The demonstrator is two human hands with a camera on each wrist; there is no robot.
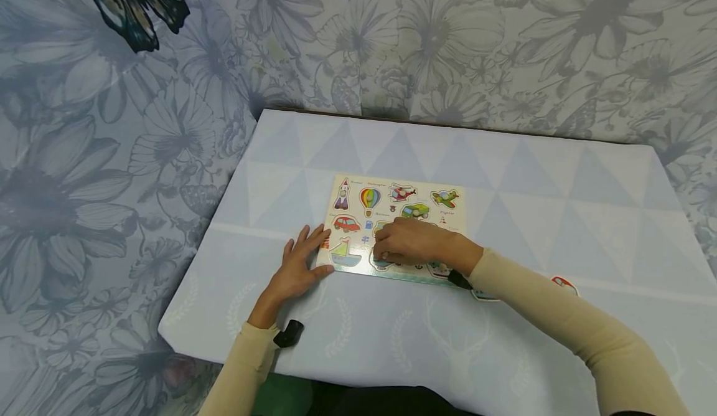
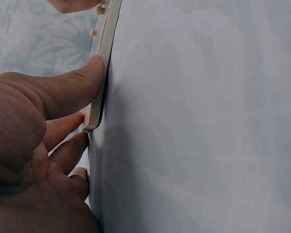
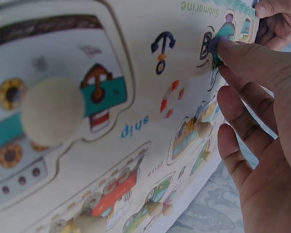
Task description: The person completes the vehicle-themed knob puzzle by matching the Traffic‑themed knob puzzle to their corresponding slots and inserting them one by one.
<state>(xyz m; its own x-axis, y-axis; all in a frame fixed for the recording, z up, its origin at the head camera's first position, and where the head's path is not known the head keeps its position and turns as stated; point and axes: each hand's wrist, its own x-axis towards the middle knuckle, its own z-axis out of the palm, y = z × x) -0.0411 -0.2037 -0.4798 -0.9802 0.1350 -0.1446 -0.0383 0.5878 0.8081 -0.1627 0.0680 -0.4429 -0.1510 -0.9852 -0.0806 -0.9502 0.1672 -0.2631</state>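
Note:
A wooden knob puzzle board (image 1: 460, 223) with vehicle pictures lies on the table. My right hand (image 1: 414, 241) is over its lower middle. In the right wrist view, its thumb and index finger pinch the submarine piece (image 3: 226, 32), which sits at its printed outline; whether it is fully seated I cannot tell, and its knob is hidden by the fingers. My left hand (image 1: 297, 269) rests at the board's left edge with fingers spread. In the left wrist view, its thumb (image 2: 89, 80) presses against the board's side. The ship piece (image 3: 106, 97) lies in its place, with a round knob.
To the right of the board, a red-and-white piece (image 1: 564, 285) lies beyond the right forearm. Another piece (image 1: 484, 296) is partly covered by that forearm. A pale triangle-patterned cloth (image 1: 538, 210) covers the table, and a floral-patterned wall (image 1: 358, 42) stands behind it.

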